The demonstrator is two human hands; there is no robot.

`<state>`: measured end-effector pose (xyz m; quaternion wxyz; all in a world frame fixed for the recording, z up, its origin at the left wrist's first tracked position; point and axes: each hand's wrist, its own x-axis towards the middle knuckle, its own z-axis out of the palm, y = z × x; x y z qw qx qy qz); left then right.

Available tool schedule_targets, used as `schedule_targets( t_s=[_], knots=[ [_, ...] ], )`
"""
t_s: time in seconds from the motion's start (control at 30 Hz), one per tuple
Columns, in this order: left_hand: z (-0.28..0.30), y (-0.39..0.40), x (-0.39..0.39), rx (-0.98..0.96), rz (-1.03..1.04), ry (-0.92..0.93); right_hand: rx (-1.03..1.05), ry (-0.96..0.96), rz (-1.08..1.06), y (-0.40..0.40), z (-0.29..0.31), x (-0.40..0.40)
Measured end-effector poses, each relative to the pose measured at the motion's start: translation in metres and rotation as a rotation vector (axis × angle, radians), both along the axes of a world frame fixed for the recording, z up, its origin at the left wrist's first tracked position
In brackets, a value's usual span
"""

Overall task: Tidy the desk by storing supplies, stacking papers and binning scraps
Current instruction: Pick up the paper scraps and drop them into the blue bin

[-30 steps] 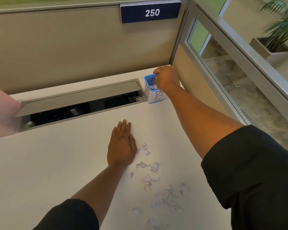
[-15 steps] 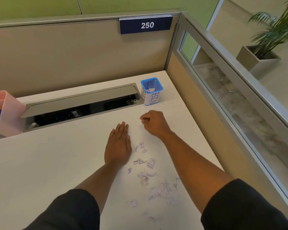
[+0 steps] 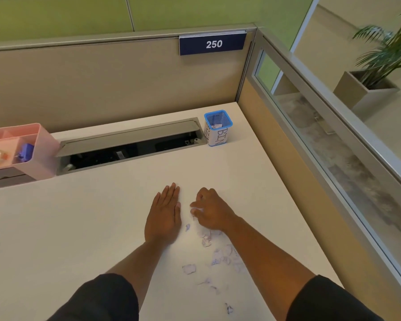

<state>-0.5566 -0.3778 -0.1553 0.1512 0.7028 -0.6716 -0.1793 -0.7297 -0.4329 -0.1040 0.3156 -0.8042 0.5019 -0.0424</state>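
Two hands sit on the white desk (image 3: 79, 228) in your head view: your left hand (image 3: 163, 216) lies flat, fingers straight, holding nothing, while your right hand (image 3: 212, 213) curls its fingers around a paper scrap (image 3: 197, 210) just beside it. More paper scraps (image 3: 215, 253) trail toward you, and the blue bin (image 3: 218, 128) stands well apart at the desk's far corner, beside the open cable tray (image 3: 130, 144), with the pink organizer (image 3: 21, 149) at far left.

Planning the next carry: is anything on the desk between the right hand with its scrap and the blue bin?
Nothing visible. Bare desk lies between the right hand, pinching a paper scrap, and the blue bin, whose top is open.
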Motion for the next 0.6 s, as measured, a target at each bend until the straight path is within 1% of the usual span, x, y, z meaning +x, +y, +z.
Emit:
schedule_targets(
  t_s=[0.1,0.2,0.3,0.37,0.4,0.43,0.5,0.53,0.6],
  knots=[
    [0.0,0.005,0.002,0.004,-0.009,-0.012,-0.042,-0.045,0.065,0.015,-0.002,0.002],
    [0.0,0.007,0.002,0.006,-0.01,-0.027,-0.113,-0.047,0.142,0.025,-0.006,0.003],
    [0.001,0.008,0.001,0.004,-0.012,-0.031,-0.205,-0.06,0.151,0.03,-0.006,0.003],
    [0.002,0.008,0.001,0.002,-0.018,-0.033,-0.242,-0.025,0.124,0.025,-0.006,0.001],
    [0.002,0.007,0.001,0.001,-0.018,-0.033,-0.214,-0.01,0.083,0.02,-0.006,-0.001],
    [0.003,0.007,0.001,0.001,-0.017,-0.034,-0.143,-0.021,0.012,0.015,-0.005,-0.004],
    [0.003,0.007,0.001,0.006,-0.014,-0.04,0.043,-0.088,-0.144,0.004,-0.001,-0.011],
    [0.003,0.007,0.0,0.01,-0.012,-0.044,0.098,-0.106,-0.163,-0.002,0.001,-0.015],
    [0.002,0.007,0.0,0.013,-0.01,-0.051,0.127,-0.066,-0.112,-0.011,0.005,-0.022]
  ],
)
